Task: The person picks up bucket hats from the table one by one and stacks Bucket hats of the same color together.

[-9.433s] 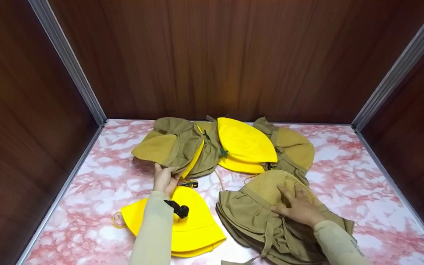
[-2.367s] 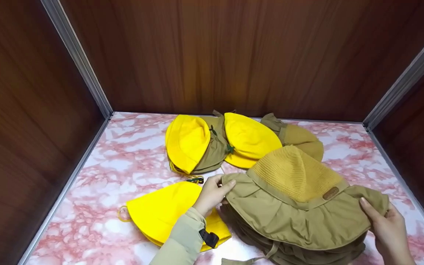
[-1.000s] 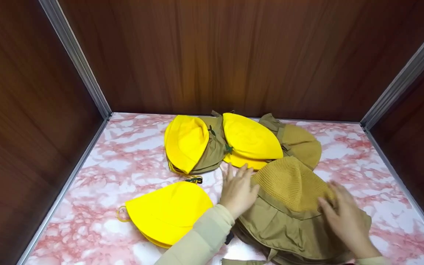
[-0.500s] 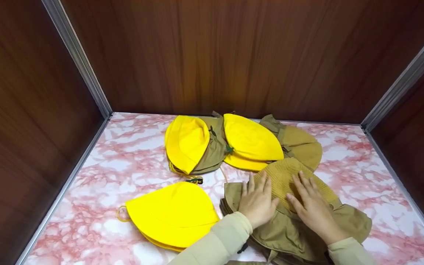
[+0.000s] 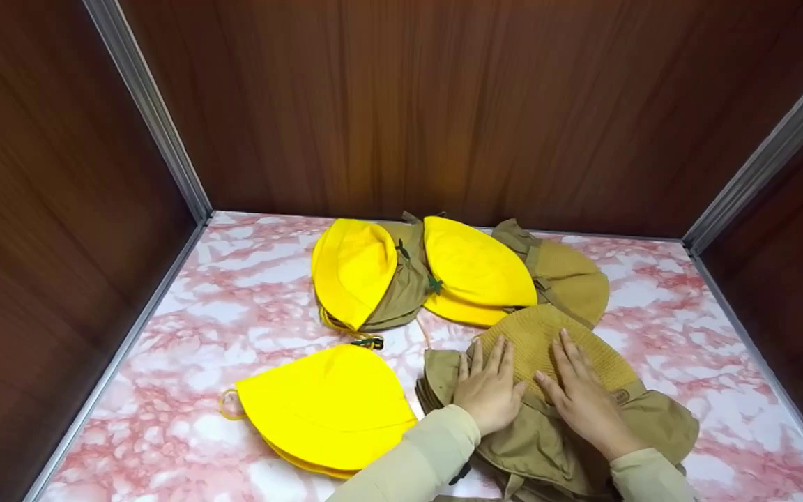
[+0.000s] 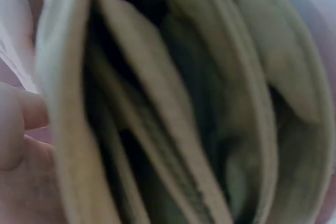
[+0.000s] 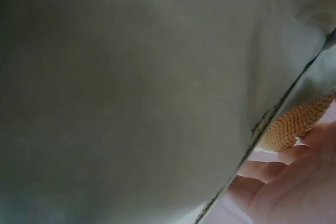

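Note:
Both hands lie flat, fingers extended, on the top hat of a khaki stack at the front right in the head view. This khaki hat (image 5: 537, 348) has a ribbed mustard crown, a pleated cloth brim and a small oval patch. My left hand (image 5: 488, 401) presses its left side where crown meets brim. My right hand (image 5: 586, 408) rests to the right, fingertips on the crown. Several layered brims (image 6: 168, 93) fill the left wrist view. In the right wrist view a broad khaki brim (image 7: 131, 98) hides much, with the right hand's fingers at its lower right edge.
A yellow hat (image 5: 332, 408) lies folded at the front left, its cord and black-green clip (image 5: 369, 342) behind it. At the back are two more yellow hats, one (image 5: 356, 272) left and one (image 5: 478, 261) centre, beside khaki hats (image 5: 569, 275). Dark wood-grain walls (image 5: 401, 111) enclose the marbled table.
The khaki hat from the back left, first gripped by my left hand, was held by its brim in both hands, then laid on the stack. Both hands now press it; a yellow hat shows where it lay.

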{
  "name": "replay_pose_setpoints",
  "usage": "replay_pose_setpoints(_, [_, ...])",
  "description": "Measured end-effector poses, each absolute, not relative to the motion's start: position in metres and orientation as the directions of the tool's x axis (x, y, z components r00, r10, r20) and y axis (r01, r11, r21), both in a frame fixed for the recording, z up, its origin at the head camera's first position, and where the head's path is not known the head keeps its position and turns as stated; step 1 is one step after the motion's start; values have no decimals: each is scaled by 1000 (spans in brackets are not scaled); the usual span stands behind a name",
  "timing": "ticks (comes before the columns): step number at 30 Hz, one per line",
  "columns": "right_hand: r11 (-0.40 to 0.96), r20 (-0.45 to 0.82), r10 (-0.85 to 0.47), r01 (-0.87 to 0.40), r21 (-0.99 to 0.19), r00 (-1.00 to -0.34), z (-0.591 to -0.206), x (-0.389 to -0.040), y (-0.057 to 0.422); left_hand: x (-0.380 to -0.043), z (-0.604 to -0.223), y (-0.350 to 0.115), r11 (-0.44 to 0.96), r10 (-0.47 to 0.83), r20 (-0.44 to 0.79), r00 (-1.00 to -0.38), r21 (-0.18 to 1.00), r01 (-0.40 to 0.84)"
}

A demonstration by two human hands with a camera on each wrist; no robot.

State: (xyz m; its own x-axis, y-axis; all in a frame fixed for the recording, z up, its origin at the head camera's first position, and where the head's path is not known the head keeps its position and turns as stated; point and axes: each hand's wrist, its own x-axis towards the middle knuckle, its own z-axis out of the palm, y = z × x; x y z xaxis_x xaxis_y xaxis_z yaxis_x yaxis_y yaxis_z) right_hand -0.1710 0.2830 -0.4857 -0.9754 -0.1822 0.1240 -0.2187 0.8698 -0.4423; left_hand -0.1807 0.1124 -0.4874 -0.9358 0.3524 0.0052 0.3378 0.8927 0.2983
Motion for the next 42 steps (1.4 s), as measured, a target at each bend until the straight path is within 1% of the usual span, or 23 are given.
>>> replay_pose_setpoints(5, [886, 120, -178, -213, -413, -977, -492, -172, 283, -180, -492, 114, 907, 337, -20, -941, 273, 319])
replay_pose_setpoints(8, [886, 96, -170, -195, -420, -981, -494, -173, 283, -180, -493, 115, 909, 332, -39, -942, 281, 309])
replay_pose_setpoints(16, [884, 87, -147, -170, -436, -985, -502, -175, 283, -183, -498, 115, 912, 332, -59, -941, 274, 304])
replay_pose_setpoints(28, [874, -3, -148, -129, -469, -989, -509, -176, 284, -181, -502, 115, 922, 332, -71, -941, 236, 308])
replay_pose_setpoints(35, [885, -22, -155, -130, -447, -988, -514, -178, 284, -182, -509, 116, 923, 338, -88, -937, 226, 311])
replay_pose_setpoints(42, [881, -87, -170, -111, -460, -982, -515, -180, 287, -182, -508, 116, 922, 338, -72, -938, 226, 314])
